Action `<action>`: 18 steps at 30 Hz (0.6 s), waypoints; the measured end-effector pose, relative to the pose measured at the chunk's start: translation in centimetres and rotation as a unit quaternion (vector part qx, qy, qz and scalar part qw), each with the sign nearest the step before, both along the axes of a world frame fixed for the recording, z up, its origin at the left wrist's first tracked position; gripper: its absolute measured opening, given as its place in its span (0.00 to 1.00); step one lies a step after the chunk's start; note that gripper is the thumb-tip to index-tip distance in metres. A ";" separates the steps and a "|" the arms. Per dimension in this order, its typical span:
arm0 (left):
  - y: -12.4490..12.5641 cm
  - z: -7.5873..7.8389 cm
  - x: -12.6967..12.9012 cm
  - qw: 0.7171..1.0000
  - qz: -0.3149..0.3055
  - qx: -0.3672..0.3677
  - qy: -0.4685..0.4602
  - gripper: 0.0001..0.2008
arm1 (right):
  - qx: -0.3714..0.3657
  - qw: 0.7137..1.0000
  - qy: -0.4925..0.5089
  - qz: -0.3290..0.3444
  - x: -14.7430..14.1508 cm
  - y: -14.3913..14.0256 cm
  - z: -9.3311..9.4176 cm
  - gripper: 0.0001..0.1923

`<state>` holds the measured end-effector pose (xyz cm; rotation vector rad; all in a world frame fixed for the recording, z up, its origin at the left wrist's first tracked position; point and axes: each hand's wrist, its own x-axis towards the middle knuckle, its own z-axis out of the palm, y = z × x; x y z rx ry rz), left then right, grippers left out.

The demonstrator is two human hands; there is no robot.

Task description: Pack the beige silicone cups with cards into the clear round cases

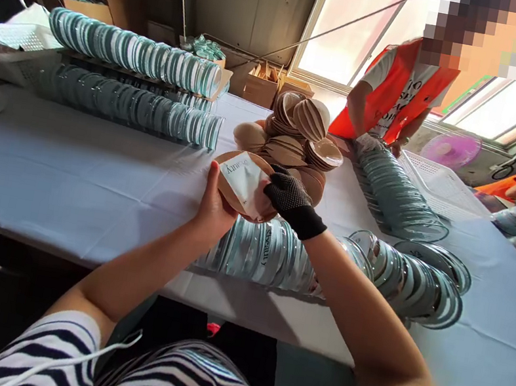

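My bare left hand (216,209) grips a round brown disc (234,182) by its left edge, thumb on top and fingers underneath. Across the disc lies a white sheet or packet (243,180) printed with dark letters. My right hand (291,199), in a black dotted glove, closes on the disc's right edge; its fingertips are partly hidden. Just beyond my hands is a heap of similar brown discs (290,149), some with a plastic-like sheen. Below my forearms stretches a row of round glass-like discs with teal rims (257,253), some bearing dark print.
Long rows of teal-rimmed discs (137,55) lie at the back left beside a white plastic basket (14,47). Opposite, a person in an orange vest (400,92) handles another row (398,191). A second white basket (439,185) stands there. White cloth covers the table (64,185).
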<state>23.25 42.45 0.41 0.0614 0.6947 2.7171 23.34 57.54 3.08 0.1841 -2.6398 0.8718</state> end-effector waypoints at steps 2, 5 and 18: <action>0.1 -0.5 0.2 1.000 0.003 0.006 0.021 0.26 | 0.107 0.994 -0.004 -0.019 0.2 0.3 -0.9 0.11; 0.1 -0.9 0.6 0.999 0.022 -0.049 -0.005 0.15 | 0.083 0.994 0.051 -0.049 2.4 0.3 -1.8 0.14; 4.3 -0.7 5.0 0.992 0.097 -0.075 0.023 0.18 | -0.412 0.885 0.163 -0.145 9.2 -4.2 -6.3 0.23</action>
